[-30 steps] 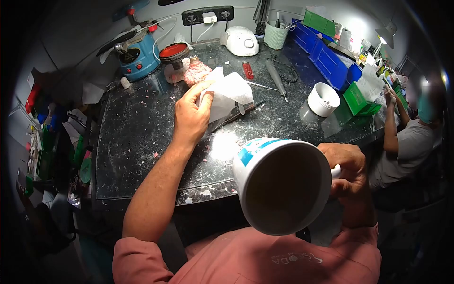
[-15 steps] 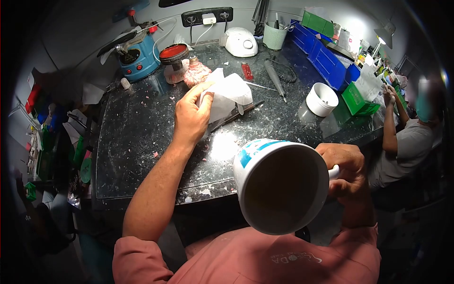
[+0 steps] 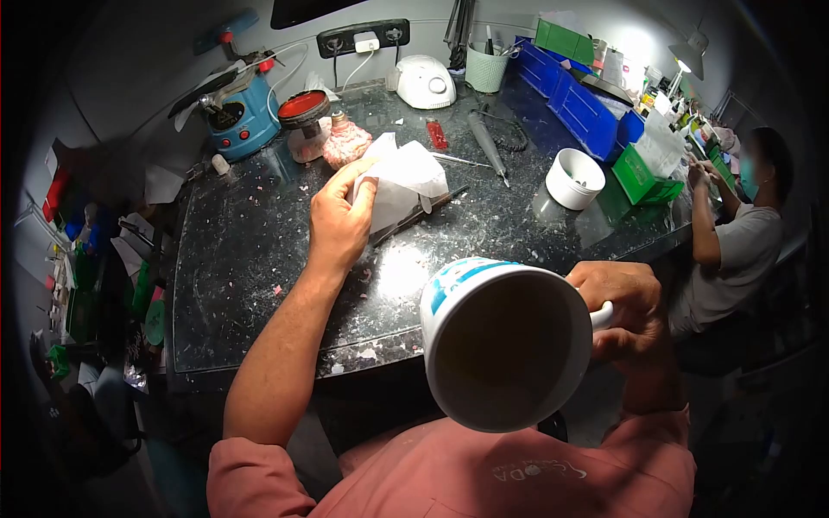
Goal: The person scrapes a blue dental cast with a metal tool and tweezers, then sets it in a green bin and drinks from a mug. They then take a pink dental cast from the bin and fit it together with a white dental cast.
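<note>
White ceramic-looking mug (image 3: 508, 350), blue print on its side, hangs just left of the fingers of a worker's right hand (image 3: 622, 298), which are curled closed around its handle, the mouth tipped toward the camera. Its body blocks the view of part of the front edge of the speckled black bench (image 3: 250, 250). To the mug's upper left, well apart, the left hand (image 3: 341, 216) has thumb and fingers drawn together on folded white paper (image 3: 406, 177), which spreads right from the fingertips; whether it wraps anything cannot be told. A slim dark tool (image 3: 445, 203) lies partly under the paper. Just beyond the left fingers stands a pink-crusted vessel (image 3: 347, 145), with a dark round tin of red material (image 3: 304, 108) behind it. Farther past those fingertips lie a red piece (image 3: 438, 134) and a grey handpiece (image 3: 488, 145); above the right fingers sits a white pot (image 3: 568, 192), near a green bin (image 3: 643, 186). Well to the right of both hands, a masked co-worker (image 3: 738, 246) sits, hands raised.
</note>
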### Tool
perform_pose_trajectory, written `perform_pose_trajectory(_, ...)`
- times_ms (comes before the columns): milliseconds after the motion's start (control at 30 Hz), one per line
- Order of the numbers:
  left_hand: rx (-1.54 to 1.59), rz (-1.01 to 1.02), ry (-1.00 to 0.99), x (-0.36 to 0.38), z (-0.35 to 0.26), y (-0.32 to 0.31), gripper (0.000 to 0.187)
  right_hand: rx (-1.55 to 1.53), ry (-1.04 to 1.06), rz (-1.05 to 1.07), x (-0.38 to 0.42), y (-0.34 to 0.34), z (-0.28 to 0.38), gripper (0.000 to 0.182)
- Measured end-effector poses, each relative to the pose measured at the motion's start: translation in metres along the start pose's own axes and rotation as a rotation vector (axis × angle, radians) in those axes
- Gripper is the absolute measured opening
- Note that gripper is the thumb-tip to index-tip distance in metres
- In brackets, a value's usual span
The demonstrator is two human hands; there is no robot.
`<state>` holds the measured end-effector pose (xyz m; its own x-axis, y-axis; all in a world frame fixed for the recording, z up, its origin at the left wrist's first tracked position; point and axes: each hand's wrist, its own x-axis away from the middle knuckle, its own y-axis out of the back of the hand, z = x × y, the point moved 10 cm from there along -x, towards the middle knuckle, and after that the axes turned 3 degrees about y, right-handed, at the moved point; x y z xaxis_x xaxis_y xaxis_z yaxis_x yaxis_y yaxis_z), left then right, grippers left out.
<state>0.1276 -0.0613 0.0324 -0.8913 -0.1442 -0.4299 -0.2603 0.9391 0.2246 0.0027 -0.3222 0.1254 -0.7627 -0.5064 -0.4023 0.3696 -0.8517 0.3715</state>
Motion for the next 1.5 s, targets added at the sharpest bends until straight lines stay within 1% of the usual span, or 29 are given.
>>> perform_pose_trajectory(167, -0.004, -0.013, -0.021, -0.003, 0.007, 0.002, 0.026, 0.04, 0.035, 0.006, -0.002, 0.004, 0.007, 0.031)
perform_pose_trajectory(267, 0.027, -0.005, 0.025, -0.001, 0.007, 0.002, 0.026, 0.081, 0.05, -0.005, -0.001, 0.008, 0.011, 0.032)
perform_pose_trajectory(367, 0.002, -0.027, -0.007, -0.001, 0.009, 0.003, 0.026, 0.131, 0.125, 0.005, -0.002, 0.013, 0.024, 0.033)
perform_pose_trajectory(467, 0.003, -0.019, 0.006, -0.002, 0.012, 0.003, 0.027, 0.187, 0.127, -0.015, -0.001, 0.016, 0.03, 0.035)
perform_pose_trajectory(500, 0.012, -0.017, 0.015, -0.002, 0.013, 0.002, 0.027, 0.267, 0.174, -0.04, 0.0, 0.018, 0.035, 0.039)
perform_pose_trajectory(567, 0.008, -0.008, 0.022, -0.001, 0.011, 0.002, 0.027, 0.346, 0.218, -0.066, 0.001, 0.018, 0.043, 0.053)
perform_pose_trajectory(600, -0.008, -0.015, 0.007, -0.001, 0.008, 0.003, 0.026, 0.319, 0.232, -0.084, 0.001, 0.019, 0.05, 0.053)
perform_pose_trajectory(700, 0.003, -0.01, -0.017, -0.002, 0.009, 0.002, 0.026, 0.396, 0.282, -0.089, -0.004, 0.018, 0.074, 0.058)
perform_pose_trajectory(833, -0.022, -0.011, -0.05, -0.002, 0.006, 0.003, 0.026, 0.362, 0.366, 0.05, -0.004, 0.016, 0.084, 0.045)
perform_pose_trajectory(867, -0.021, -0.015, -0.047, -0.002, 0.005, 0.003, 0.026, 0.359, 0.33, 0.057, -0.002, 0.015, 0.084, 0.04)
perform_pose_trajectory(967, -0.006, -0.015, -0.056, -0.002, 0.004, 0.002, 0.026, 0.366, 0.18, 0.221, -0.001, 0.011, 0.094, 0.034)
perform_pose_trajectory(1000, -0.02, -0.019, -0.036, -0.002, 0.005, 0.003, 0.026, 0.32, 0.125, 0.216, 0.0, 0.011, 0.094, 0.033)
perform_pose_trajectory(1100, -0.035, -0.018, -0.015, -0.002, 0.006, 0.003, 0.026, 0.327, 0.089, 0.211, 0.002, 0.006, 0.087, 0.035)
perform_pose_trajectory(1133, -0.035, -0.015, -0.016, -0.002, 0.006, 0.003, 0.026, 0.341, 0.192, 0.064, -0.001, 0.01, 0.091, 0.025)
perform_pose_trajectory(1167, -0.035, -0.012, -0.014, -0.002, 0.008, 0.003, 0.026, 0.348, 0.246, 0.013, 0.0, 0.012, 0.093, 0.025)
perform_pose_trajectory(1300, 0.02, -0.007, 0.002, -0.005, 0.018, 0.002, 0.026, 0.348, 0.296, 0.03, -0.002, 0.008, 0.088, 0.026)
perform_pose_trajectory(1400, 0.045, -0.017, -0.033, -0.007, 0.025, 0.003, 0.026, 0.348, 0.317, 0.039, 0.0, 0.008, 0.092, 0.026)
perform_pose_trajectory(1467, 0.05, -0.028, -0.108, -0.008, 0.023, 0.004, 0.026, 0.346, 0.326, 0.046, 0.001, 0.012, 0.097, 0.026)
perform_pose_trajectory(1500, 0.049, -0.029, -0.104, -0.008, 0.022, 0.005, 0.026, 0.346, 0.33, 0.049, 0.0, 0.013, 0.098, 0.026)
